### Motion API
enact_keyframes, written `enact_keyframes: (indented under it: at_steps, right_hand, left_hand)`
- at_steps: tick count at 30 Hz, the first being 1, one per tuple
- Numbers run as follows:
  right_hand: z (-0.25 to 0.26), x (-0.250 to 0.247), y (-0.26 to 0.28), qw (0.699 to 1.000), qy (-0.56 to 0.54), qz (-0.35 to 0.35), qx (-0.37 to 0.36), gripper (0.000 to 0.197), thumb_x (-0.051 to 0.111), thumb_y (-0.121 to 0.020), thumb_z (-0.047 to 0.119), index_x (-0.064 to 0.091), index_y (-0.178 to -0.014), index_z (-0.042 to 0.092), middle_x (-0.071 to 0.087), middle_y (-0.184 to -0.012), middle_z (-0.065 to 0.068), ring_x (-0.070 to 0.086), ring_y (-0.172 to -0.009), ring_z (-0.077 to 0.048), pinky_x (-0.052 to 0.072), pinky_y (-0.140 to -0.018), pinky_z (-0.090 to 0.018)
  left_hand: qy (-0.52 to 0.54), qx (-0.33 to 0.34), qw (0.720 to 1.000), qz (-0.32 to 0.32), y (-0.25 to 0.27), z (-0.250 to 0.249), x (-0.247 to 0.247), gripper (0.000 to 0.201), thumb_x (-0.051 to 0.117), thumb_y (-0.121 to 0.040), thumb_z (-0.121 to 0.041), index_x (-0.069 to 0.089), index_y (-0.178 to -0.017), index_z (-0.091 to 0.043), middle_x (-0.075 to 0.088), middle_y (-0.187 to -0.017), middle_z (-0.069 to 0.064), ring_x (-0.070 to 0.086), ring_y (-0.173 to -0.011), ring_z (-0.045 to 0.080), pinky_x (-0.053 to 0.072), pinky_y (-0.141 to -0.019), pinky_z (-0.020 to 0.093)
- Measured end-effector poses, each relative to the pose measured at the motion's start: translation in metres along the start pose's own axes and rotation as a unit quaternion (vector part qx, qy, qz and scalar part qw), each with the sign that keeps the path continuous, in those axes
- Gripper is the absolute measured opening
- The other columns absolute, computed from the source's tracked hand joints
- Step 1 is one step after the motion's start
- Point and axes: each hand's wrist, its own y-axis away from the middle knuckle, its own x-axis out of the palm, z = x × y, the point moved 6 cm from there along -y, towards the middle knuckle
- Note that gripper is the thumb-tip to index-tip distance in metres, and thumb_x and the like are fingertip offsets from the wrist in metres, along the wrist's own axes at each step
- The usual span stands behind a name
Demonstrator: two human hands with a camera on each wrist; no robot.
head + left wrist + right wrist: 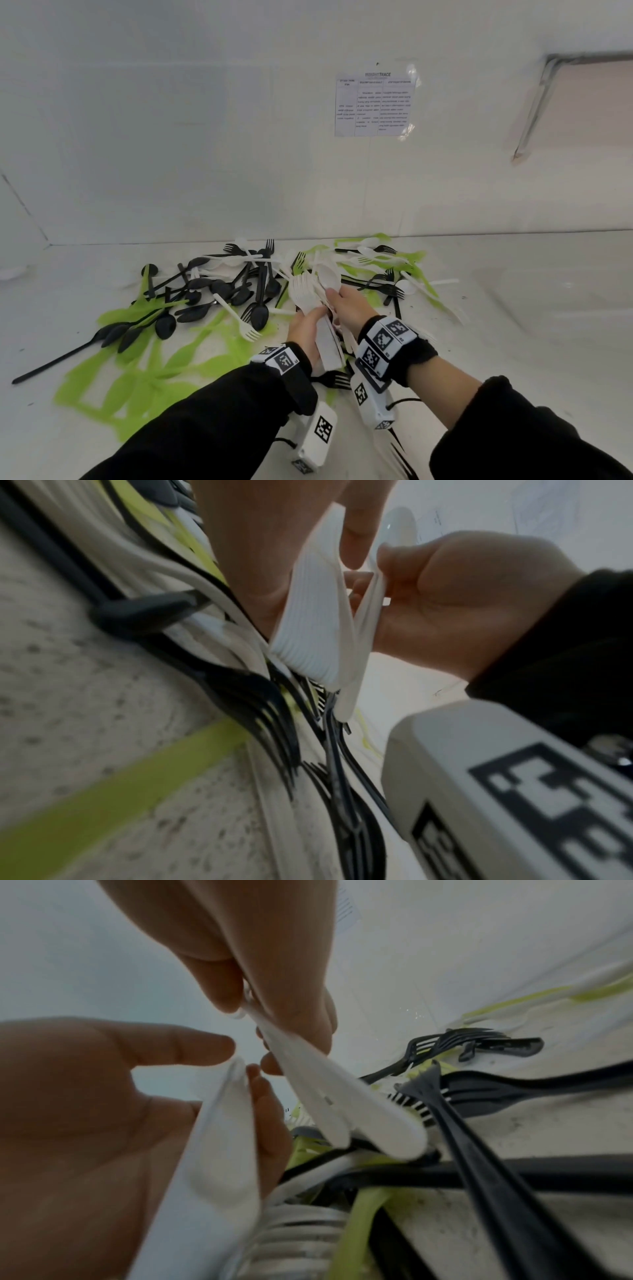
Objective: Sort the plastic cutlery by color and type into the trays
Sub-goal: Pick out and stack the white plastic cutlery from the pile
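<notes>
- The left hand point(308, 329) grips a thick stack of white forks point(305, 291) by the handles, fingers and thumb curled round them. In the head view the tines fan out toward the upper middle of the frame, probably so that same-type pieces stay nested and can go into a tray in one go.
- The right hand point(352, 308) pinches a smaller bundle of white spoons point(329, 277) just beside the fork stack, thumb on one side and fingers on the other. I judge it is keeping spoons apart from forks, sorting by type within one colour.
- In the left wrist view the two white bundles meet at their lower ends and spread apart higher up, each hand keeping its own.
- The unsorted pile point(246, 274) lies on the white bench point(513, 342), across the middle of the head view: black spoons point(202, 308) and black forks point(387, 287) tangled with white pieces, and green cutlery point(144, 373) spread flat at lower left.
- No tray is plainly visible; a faint pale outline at the right edge may be one, but I cannot tell.
- Most of the sorting seems to remain, since black and green pieces lie mixed.
</notes>
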Motion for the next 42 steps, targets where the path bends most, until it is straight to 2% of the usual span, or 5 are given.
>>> enact_keyframes:
  at_steps: [9, 27, 31, 36, 42]
  right_hand:
    - [-0.006, -0.026, 0.009, 0.998, 0.028, -0.064, 0.005, 0.046, 0.057, -0.091, 0.021, 0.045, -0.132, 0.005, 0.062, -0.09, -0.009, 0.06, -0.098, -0.027, 0.043, -0.088, -0.032]
    - [-0.05, -0.047, 0.003, 0.996, 0.028, -0.041, 0.077, 0.029, 0.043, -0.092, 0.011, 0.058, -0.067, 0.008, 0.055, -0.073, -0.006, 0.051, -0.085, -0.022, 0.038, -0.076, -0.03]
    - [-0.048, -0.059, -0.001, 0.993, -0.006, -0.096, 0.073, 0.022, 0.059, -0.086, 0.018, 0.064, -0.105, 0.007, 0.058, -0.093, -0.003, 0.057, -0.096, -0.022, 0.047, -0.093, -0.034]
    - [-0.053, -0.059, -0.013, 0.995, -0.005, -0.063, 0.071, 0.015, 0.058, -0.086, 0.014, 0.06, -0.076, 0.025, 0.062, -0.086, 0.0, 0.058, -0.085, -0.019, 0.051, -0.093, -0.038]
    - [-0.058, -0.073, -0.023, 0.996, -0.009, -0.057, 0.063, 0.014, 0.059, -0.086, 0.011, 0.067, -0.095, 0.017, 0.054, -0.072, 0.011, 0.05, -0.067, -0.006, 0.04, -0.059, -0.016]
  left_hand:
    - [-0.02, -0.003, 1.0, 0.008, -0.011, 0.015, 0.014, 0.053, 0.063, -0.07, -0.023, 0.06, -0.122, -0.013, 0.063, -0.119, 0.019, 0.063, -0.106, 0.033, 0.05, -0.092, 0.048]
    - [-0.043, 0.006, 0.997, 0.061, -0.001, 0.032, 0.054, 0.033, 0.046, -0.095, -0.001, 0.052, -0.127, 0.003, 0.063, -0.111, 0.021, 0.062, -0.094, 0.029, 0.051, -0.079, 0.037]
    - [-0.04, 0.006, 0.997, 0.068, -0.004, 0.029, 0.058, 0.036, 0.04, -0.097, -0.001, 0.048, -0.132, -0.001, 0.056, -0.122, 0.024, 0.058, -0.103, 0.033, 0.051, -0.082, 0.038]
    - [-0.043, 0.01, 0.995, 0.086, -0.004, 0.024, 0.063, 0.029, 0.042, -0.097, -0.001, 0.05, -0.124, -0.003, 0.06, -0.101, 0.017, 0.06, -0.081, 0.026, 0.057, -0.059, 0.033]
    - [-0.07, 0.007, 0.994, 0.087, -0.007, 0.02, 0.068, 0.033, 0.048, -0.094, 0.001, 0.049, -0.125, 0.008, 0.057, -0.078, 0.014, 0.056, -0.068, 0.024, 0.055, -0.056, 0.032]
